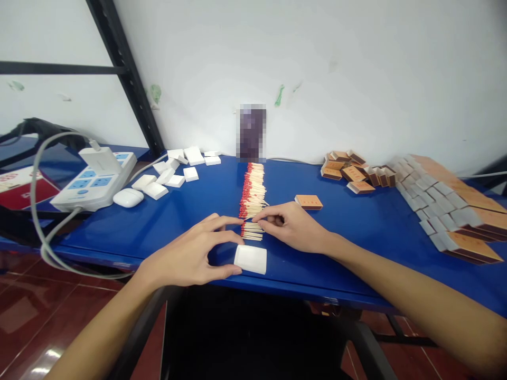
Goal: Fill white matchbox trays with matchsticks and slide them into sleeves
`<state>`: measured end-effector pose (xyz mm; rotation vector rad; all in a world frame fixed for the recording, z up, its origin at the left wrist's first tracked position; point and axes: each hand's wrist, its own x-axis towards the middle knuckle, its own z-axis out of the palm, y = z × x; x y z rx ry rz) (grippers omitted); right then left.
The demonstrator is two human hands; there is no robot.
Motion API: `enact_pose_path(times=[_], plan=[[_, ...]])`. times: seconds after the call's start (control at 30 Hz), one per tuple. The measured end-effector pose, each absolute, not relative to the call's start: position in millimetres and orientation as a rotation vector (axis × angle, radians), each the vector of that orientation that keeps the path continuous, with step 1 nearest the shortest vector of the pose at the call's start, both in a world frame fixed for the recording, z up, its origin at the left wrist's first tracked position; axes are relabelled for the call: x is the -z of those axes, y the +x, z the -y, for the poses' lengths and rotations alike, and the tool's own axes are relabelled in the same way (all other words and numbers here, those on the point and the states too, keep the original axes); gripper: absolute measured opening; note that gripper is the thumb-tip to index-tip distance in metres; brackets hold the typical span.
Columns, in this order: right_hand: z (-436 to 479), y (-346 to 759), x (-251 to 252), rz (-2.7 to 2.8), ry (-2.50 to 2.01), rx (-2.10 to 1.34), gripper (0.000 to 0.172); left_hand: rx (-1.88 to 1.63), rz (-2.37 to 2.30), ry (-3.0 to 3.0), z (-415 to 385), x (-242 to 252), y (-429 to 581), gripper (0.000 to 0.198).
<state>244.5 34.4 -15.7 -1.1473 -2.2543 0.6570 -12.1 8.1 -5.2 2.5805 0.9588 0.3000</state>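
While lots of little white trays [174,171] wait at the far left of the blue table [356,232], the left hand [190,253] lies spread out. Its thumb touches one white tray [251,259] at the near edge. Just behind that tray lies a small bunch [252,231] of matches, split off from the long row [252,190]. The right hand [295,227] pinches the bunch's end. Brown sleeves [352,168] and many closed boxes [447,211] sit at the right. I think lots is done and lots is left.
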Motion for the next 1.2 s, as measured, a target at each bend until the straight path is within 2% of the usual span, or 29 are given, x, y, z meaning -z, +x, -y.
enact_pose_path(times=[0.23, 0.43, 0.63, 1.03, 1.2], plan=[[-30, 242, 9, 2.331, -1.200, -0.634, 0.022, -0.361, -0.930, 2.562, -6, 4, -12, 0.034], [-27, 241, 4, 2.408, -1.195, -0.584, 0.033, -0.398, -0.922, 2.537, -5, 3, -10, 0.032], [-27, 239, 8, 2.395, -1.209, -0.558, 0.023, -0.387, -0.939, 2.509, -6, 2, -9, 0.033], [-26, 238, 12, 2.351, -1.201, -0.606, 0.020, -0.345, -0.974, 2.490, -5, 2, -9, 0.037], [-26, 237, 11, 2.387, -1.124, -0.480, 0.013, -0.356, -0.979, 2.490, -6, 2, -9, 0.036]])
